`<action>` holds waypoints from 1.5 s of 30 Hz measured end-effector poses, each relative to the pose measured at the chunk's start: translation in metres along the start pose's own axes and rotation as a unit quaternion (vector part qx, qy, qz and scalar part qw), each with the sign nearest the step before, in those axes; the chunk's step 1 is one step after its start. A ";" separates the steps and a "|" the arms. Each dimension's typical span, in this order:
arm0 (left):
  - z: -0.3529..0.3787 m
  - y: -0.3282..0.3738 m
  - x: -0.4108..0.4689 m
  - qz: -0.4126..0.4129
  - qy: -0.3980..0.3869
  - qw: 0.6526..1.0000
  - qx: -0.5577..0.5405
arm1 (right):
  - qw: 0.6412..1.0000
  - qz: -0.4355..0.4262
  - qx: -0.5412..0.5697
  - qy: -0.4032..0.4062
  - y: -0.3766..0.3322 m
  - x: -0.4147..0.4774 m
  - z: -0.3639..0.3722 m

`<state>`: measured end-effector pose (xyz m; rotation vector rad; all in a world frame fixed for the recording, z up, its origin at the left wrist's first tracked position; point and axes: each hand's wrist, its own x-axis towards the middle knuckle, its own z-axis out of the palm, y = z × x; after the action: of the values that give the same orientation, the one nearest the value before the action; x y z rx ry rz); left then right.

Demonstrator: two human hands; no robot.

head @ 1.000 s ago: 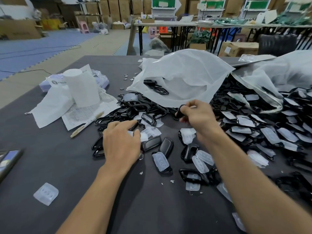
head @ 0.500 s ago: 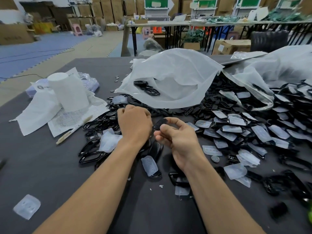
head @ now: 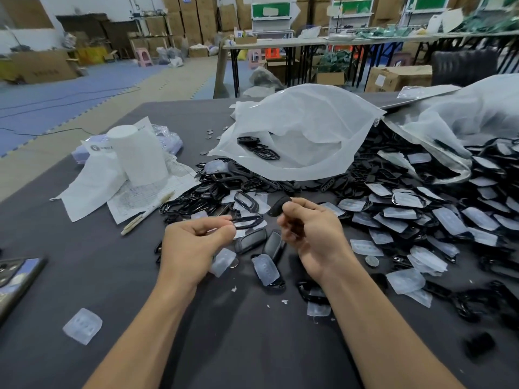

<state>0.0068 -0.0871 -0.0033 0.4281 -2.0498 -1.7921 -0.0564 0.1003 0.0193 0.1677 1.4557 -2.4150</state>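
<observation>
- Black frame (head: 248, 221): a thin oval ring, pinched at one end between the thumb and fingertips of the left hand (head: 193, 242). It is held clear of the table (head: 224, 346), in front of the open mouth of the white bag (head: 295, 127).
- Black shell piece (head: 279, 206): gripped by the curled fingers and thumb of the right hand (head: 311, 237), also in front of the bag. It sits just to the right of the frame, close to it but not touching.
- The step in hand looks like bringing these two parts together.
- The frame is slender and held by one end only, so pressing it off-line could twist it or flick it out of the pinch.
- Fingers hide most of the shell, and which face is turned toward the frame cannot be told. A part turned the wrong way would jam rather than seat.
- A dropped part would fall into the heap of black parts (head: 213, 189) under the bag's mouth and be hard to pick out again.
- The right forearm passes near the clear pads (head: 446, 220) and a coin cell (head: 372, 261), in front of the bag and to its right. A careless sweep could scatter them.
</observation>
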 end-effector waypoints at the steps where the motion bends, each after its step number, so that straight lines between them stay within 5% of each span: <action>1: 0.002 -0.002 -0.001 0.005 0.000 1.000 -0.005 | 1.000 -0.008 -0.003 -0.009 0.000 -0.001 0.001; 20: 0.013 -0.004 -0.003 -0.015 0.003 0.994 -0.110 | 0.957 -0.164 -0.239 0.024 0.017 0.003 0.003; 30: 0.019 -0.002 -0.007 -0.063 0.013 0.986 -0.157 | 0.969 -0.156 -0.190 0.011 0.023 -0.006 0.015; 45: 0.021 0.010 -0.011 -0.104 -0.040 0.965 -0.236 | 0.935 -0.216 -0.260 0.104 0.033 -0.013 0.024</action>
<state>0.0069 -0.0620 0.0029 0.4431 -1.5905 -2.3715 -0.0315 0.0672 0.0061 -0.0276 2.3893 -2.2576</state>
